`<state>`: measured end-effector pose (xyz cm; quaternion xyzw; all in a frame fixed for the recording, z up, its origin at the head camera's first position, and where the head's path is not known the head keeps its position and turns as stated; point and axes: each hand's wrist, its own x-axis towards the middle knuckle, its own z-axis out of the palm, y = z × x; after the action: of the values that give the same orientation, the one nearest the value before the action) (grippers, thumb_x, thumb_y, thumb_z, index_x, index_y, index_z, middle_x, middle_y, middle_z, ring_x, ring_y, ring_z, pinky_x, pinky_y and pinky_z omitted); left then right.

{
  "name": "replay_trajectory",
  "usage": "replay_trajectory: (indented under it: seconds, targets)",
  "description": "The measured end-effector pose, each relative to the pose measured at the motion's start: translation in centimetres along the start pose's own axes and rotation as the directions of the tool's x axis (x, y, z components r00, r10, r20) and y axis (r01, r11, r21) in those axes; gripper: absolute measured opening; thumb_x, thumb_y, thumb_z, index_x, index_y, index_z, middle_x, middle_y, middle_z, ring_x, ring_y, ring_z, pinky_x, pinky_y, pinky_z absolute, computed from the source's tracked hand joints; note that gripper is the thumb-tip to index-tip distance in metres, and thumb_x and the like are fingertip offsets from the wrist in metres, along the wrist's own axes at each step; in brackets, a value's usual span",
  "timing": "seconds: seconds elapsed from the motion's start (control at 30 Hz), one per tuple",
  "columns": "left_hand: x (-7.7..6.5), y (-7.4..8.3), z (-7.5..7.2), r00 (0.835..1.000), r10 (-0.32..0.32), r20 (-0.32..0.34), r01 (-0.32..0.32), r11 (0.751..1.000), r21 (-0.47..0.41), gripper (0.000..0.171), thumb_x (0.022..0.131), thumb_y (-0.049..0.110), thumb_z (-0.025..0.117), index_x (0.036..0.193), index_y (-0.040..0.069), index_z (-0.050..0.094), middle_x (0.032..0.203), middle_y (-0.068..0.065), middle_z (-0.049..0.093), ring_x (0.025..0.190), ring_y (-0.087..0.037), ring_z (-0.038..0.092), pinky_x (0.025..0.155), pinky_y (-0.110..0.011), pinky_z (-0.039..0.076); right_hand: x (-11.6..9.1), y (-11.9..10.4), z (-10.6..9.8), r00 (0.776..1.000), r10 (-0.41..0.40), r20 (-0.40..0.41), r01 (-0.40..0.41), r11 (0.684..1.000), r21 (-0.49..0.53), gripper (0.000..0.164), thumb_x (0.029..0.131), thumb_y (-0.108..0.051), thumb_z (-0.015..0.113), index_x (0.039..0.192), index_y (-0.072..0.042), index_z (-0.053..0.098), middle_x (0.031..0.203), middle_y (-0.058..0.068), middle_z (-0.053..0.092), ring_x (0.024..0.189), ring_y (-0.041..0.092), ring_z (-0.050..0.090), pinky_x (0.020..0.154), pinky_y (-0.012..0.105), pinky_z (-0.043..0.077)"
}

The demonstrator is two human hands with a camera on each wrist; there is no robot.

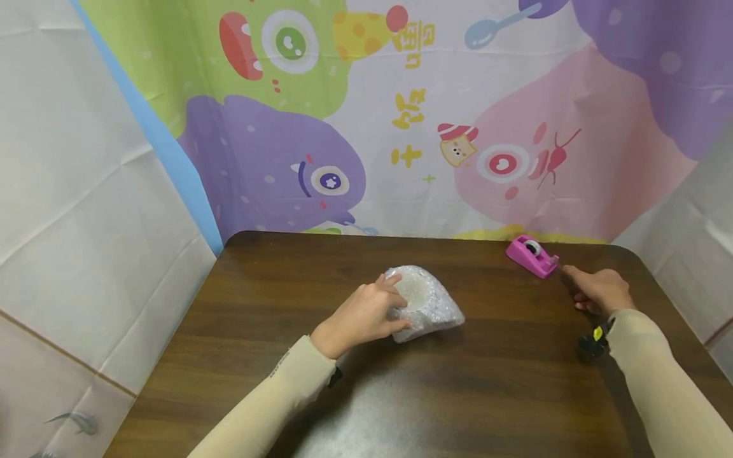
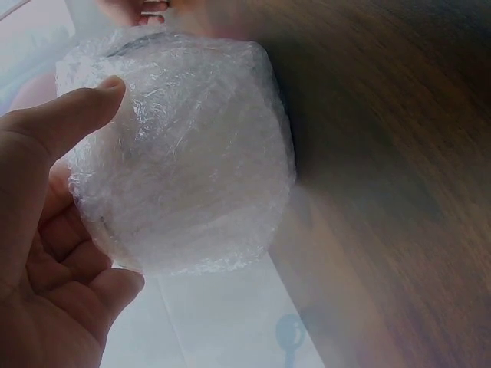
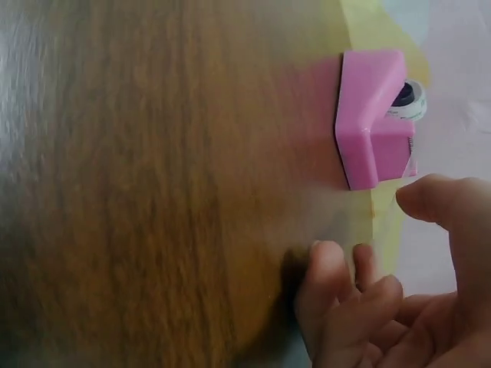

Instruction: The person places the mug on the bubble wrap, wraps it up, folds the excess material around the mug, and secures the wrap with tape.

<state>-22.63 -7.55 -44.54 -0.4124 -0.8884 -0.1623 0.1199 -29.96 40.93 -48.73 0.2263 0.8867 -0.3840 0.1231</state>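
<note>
My left hand (image 1: 366, 315) holds a round bundle in clear bubble wrap (image 1: 432, 302) near the middle of the table. In the left wrist view the thumb lies across the wrapped bundle (image 2: 199, 153), with the other fingers along its edge and partly hidden. The wrap hides what is inside. At the back right stands a pink tape dispenser (image 1: 527, 257) with a small roll in it. My right hand (image 1: 604, 289) is just beside its cutter end. In the right wrist view the thumb points toward the dispenser (image 3: 360, 146), apart from the loosely bent fingers, with nothing visible between them.
The brown wooden table (image 1: 286, 273) ends at a back edge against a printed cartoon curtain (image 1: 401, 191). Pale sheets (image 1: 74, 191) hang along the left and right sides. A dark wrist strap (image 1: 595, 340) sits at my right cuff.
</note>
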Motion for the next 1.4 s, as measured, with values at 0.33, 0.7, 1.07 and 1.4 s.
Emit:
replay_trajectory:
  seconds: [0.33, 0.7, 1.07, 1.4]
  targets:
    - [0.2, 0.1, -0.1, 1.0, 0.006, 0.0, -0.006, 1.0, 0.009, 0.026, 0.083, 0.034, 0.087, 0.09, 0.011, 0.078, 0.094, 0.004, 0.08, 0.136, -0.031, 0.058, 0.114, -0.053, 0.044, -0.5, -0.9, -0.1, 0.997, 0.059, 0.051, -0.061, 0.997, 0.044, 0.093, 0.099, -0.057, 0.035, 0.139, 0.027, 0.034, 0.066, 0.008, 0.068, 0.056, 0.015, 0.07, 0.062, 0.032, 0.063]
    - [0.0, -0.1, 0.0, 1.0, -0.006, 0.004, 0.006, 1.0, 0.009, 0.025, 0.083, 0.034, 0.086, 0.091, 0.011, 0.079, 0.094, 0.004, 0.08, 0.136, -0.029, 0.058, 0.116, -0.051, 0.042, 0.7, 0.4, -0.3, 0.929, -0.342, -0.144, 0.322, 0.935, -0.148, 0.057, 0.105, -0.04, 0.044, 0.132, 0.008, 0.058, 0.133, 0.035, 0.057, 0.116, 0.051, 0.056, 0.088, 0.057, 0.05]
    - [0.1, -0.1, 0.0, 1.0, 0.0, 0.007, 0.0, 1.0, 0.018, 0.026, 0.083, 0.035, 0.086, 0.091, 0.011, 0.079, 0.094, 0.004, 0.08, 0.136, -0.03, 0.058, 0.115, -0.052, 0.043, 1.5, -0.5, -0.3, 0.947, -0.311, 0.083, 0.316, 0.946, -0.07, 0.075, 0.108, -0.052, 0.034, 0.148, 0.012, 0.04, 0.153, 0.04, 0.034, 0.142, 0.058, 0.031, 0.115, 0.072, 0.027]
    - [0.2, 0.0, -0.1, 1.0, 0.003, 0.014, -0.003, 1.0, 0.024, 0.026, 0.083, 0.035, 0.086, 0.092, 0.011, 0.08, 0.096, 0.004, 0.08, 0.135, -0.03, 0.059, 0.114, -0.052, 0.044, 1.7, -0.1, -0.4, 0.954, -0.286, 0.085, 0.288, 0.958, -0.01, 0.076, 0.106, -0.055, 0.037, 0.146, 0.01, 0.043, 0.151, 0.037, 0.038, 0.139, 0.054, 0.036, 0.113, 0.069, 0.031]
